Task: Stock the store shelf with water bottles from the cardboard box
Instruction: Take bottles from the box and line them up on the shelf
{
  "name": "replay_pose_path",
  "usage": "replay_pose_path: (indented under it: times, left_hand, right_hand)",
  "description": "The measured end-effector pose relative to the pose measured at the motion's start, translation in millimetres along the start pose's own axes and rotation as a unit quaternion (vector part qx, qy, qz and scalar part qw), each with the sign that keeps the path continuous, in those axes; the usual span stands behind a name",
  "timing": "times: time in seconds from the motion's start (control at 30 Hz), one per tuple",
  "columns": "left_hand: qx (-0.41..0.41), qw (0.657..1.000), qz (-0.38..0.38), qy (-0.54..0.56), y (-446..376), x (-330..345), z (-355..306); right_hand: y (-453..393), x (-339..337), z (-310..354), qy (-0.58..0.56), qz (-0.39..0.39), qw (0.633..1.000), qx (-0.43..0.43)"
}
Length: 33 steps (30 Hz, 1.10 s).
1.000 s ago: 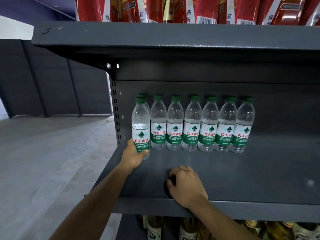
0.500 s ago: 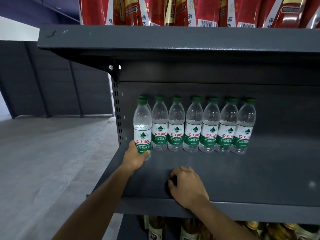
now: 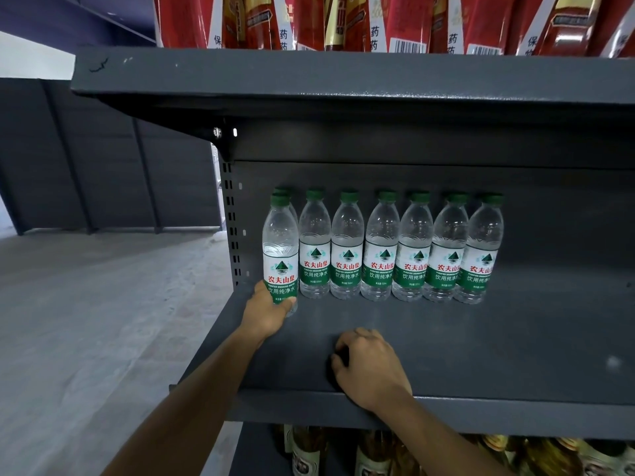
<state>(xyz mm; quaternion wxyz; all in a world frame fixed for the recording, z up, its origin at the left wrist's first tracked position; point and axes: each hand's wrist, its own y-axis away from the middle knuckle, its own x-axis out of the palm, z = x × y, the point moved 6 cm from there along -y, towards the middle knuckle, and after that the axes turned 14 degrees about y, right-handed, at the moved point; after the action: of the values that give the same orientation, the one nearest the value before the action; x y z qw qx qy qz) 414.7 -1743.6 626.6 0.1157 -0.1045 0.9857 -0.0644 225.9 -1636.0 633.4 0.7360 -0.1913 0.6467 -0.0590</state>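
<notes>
Change: left hand (image 3: 266, 312) keeps its grip curled round the base of the front bottle (image 3: 280, 255), which has barely shifted over the last second; it stands upright on the shelf (image 3: 464, 338).
Meaning: placement looks all but finished; release appears due next.
Right hand (image 3: 369, 365): fingers curled, holding nothing, resting on the shelf as before.
Stock: back row (image 3: 398, 249) against the rear panel, front bottle starting a second row at its left end.
Cardboard box: not in view.
Room: red packets (image 3: 378, 18) above, glass bottles (image 3: 309, 451) below, grey floor (image 3: 103, 321) left.
</notes>
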Motion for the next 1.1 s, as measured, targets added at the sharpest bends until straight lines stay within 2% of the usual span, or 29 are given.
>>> replay_pose_path:
  times: [0.6, 0.9, 1.1]
  left_hand:
    - [-0.007, 0.999, 0.037, 0.002, -4, 0, 1]
    - [-0.060, 0.998, -0.017, 0.013, 11, -6, -1]
    - [-0.078, 0.995, -0.047, -0.042, 50, -6, -9]
  right_hand:
    - [-2, 2, -1, 0.002, -0.001, 1.000, 0.000]
    - [-1, 2, -2, -0.008, -0.006, 1.000, 0.009]
    - [4, -6, -1, -0.029, -0.024, 0.999, 0.028]
